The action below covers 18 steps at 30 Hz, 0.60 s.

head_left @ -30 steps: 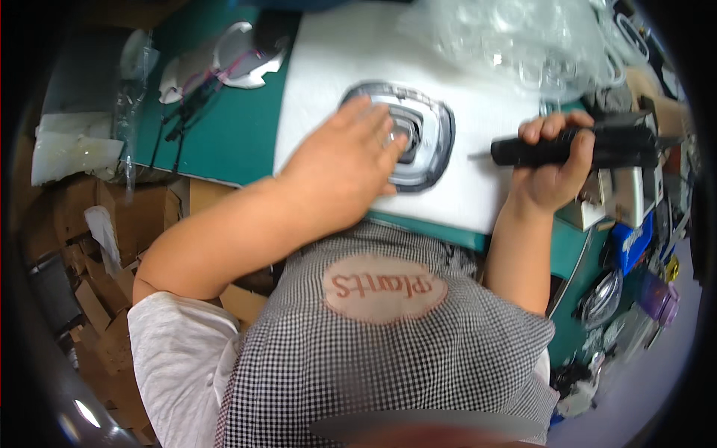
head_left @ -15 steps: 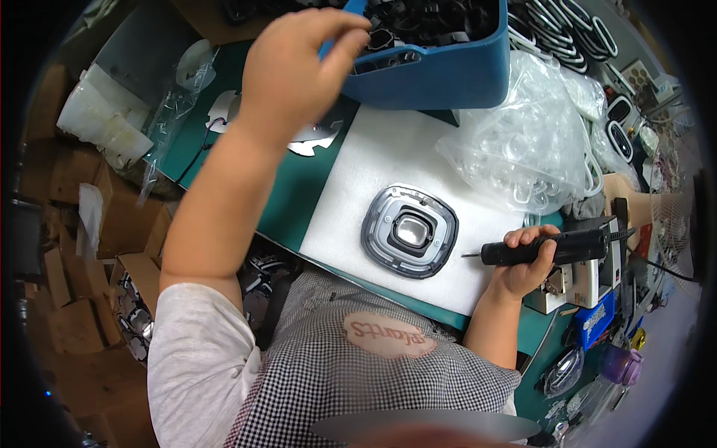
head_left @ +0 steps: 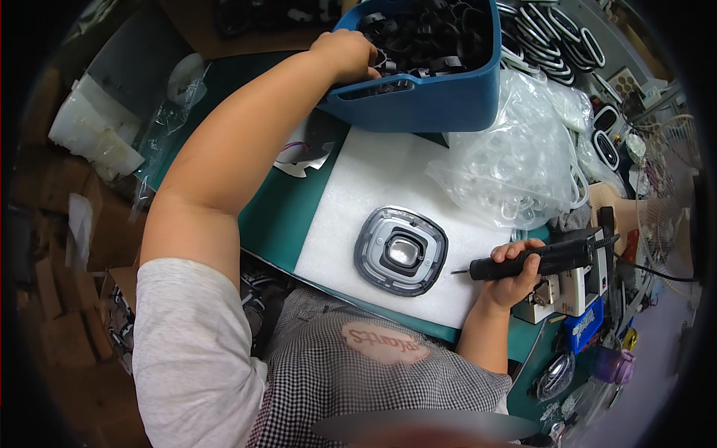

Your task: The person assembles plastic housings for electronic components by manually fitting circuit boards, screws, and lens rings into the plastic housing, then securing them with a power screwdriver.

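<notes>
My left hand (head_left: 345, 54) reaches far forward into a blue bin (head_left: 418, 104) full of black plastic parts (head_left: 426, 33); its fingers are among the parts and hidden, so a grip cannot be seen. My right hand (head_left: 515, 272) is wrapped around a black electric screwdriver (head_left: 538, 261), whose tip points left toward a grey rounded-square frame (head_left: 400, 251) with a clear centre. The frame lies flat on a white foam sheet (head_left: 373, 187) on the green table.
A heap of clear plastic bags (head_left: 523, 160) lies right of the foam sheet. Dark oval rings (head_left: 553, 52) are stacked behind the bin. Small devices and a blue box (head_left: 579, 299) crowd the right edge. Cardboard boxes (head_left: 67, 313) sit at the left.
My left hand left the grey frame and stretched up into the blue bin. The view tilted to show more of the table's far side. The right hand kept the screwdriver.
</notes>
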Each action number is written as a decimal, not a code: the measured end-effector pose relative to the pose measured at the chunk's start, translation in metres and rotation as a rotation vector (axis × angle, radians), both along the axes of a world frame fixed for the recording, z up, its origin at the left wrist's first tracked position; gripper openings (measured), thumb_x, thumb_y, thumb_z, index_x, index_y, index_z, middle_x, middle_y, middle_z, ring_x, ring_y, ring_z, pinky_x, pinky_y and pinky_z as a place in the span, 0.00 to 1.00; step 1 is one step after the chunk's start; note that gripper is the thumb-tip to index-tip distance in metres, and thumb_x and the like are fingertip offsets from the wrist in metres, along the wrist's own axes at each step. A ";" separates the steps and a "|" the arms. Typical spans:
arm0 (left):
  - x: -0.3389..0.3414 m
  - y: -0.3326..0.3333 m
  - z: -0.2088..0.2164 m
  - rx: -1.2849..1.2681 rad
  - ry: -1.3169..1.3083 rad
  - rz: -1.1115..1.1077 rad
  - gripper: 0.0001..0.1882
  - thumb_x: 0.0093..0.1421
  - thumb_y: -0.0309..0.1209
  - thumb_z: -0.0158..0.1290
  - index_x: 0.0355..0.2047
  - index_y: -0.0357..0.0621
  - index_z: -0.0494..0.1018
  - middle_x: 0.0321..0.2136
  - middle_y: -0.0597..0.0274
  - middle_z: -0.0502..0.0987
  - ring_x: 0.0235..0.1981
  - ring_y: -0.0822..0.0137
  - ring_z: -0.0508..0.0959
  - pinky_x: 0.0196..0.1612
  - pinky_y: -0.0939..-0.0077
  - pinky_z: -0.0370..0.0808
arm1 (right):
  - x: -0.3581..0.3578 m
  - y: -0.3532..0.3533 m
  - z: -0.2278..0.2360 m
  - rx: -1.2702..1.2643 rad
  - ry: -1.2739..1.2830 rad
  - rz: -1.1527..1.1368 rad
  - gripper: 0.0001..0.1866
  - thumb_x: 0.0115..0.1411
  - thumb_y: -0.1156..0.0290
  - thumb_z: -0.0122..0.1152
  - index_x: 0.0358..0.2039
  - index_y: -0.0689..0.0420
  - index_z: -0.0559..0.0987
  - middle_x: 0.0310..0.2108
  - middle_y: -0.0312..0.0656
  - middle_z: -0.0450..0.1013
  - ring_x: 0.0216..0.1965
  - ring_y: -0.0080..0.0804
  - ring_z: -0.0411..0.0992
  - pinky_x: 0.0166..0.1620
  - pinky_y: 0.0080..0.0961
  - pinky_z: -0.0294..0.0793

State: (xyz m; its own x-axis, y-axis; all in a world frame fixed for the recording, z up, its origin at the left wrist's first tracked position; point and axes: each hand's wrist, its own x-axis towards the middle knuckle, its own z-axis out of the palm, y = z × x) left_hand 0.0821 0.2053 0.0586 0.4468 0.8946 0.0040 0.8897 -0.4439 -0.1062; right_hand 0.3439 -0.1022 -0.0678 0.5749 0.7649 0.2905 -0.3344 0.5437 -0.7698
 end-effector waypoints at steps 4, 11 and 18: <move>-0.022 0.017 -0.019 0.181 -0.177 -0.044 0.17 0.57 0.47 0.58 0.44 0.58 0.80 0.43 0.62 0.80 0.46 0.58 0.79 0.48 0.62 0.76 | -0.002 -0.002 0.001 -0.005 0.011 0.024 0.19 0.63 0.57 0.57 0.47 0.56 0.69 0.26 0.39 0.68 0.23 0.28 0.68 0.29 0.25 0.73; -0.037 -0.096 0.050 0.189 -1.069 -0.383 0.03 0.59 0.20 0.54 0.34 0.34 0.76 0.38 0.62 0.75 0.37 0.68 0.76 0.43 0.77 0.73 | 0.000 0.001 0.000 -0.007 0.080 0.033 0.18 0.64 0.59 0.56 0.48 0.57 0.68 0.26 0.40 0.68 0.24 0.31 0.68 0.31 0.28 0.72; -0.024 -0.213 -0.024 -0.240 -0.720 -0.570 0.07 0.50 0.28 0.63 0.29 0.43 0.79 0.39 0.60 0.79 0.42 0.59 0.77 0.45 0.67 0.74 | 0.005 0.005 -0.004 0.005 0.064 0.003 0.17 0.63 0.59 0.55 0.45 0.58 0.70 0.26 0.43 0.69 0.23 0.34 0.69 0.30 0.30 0.73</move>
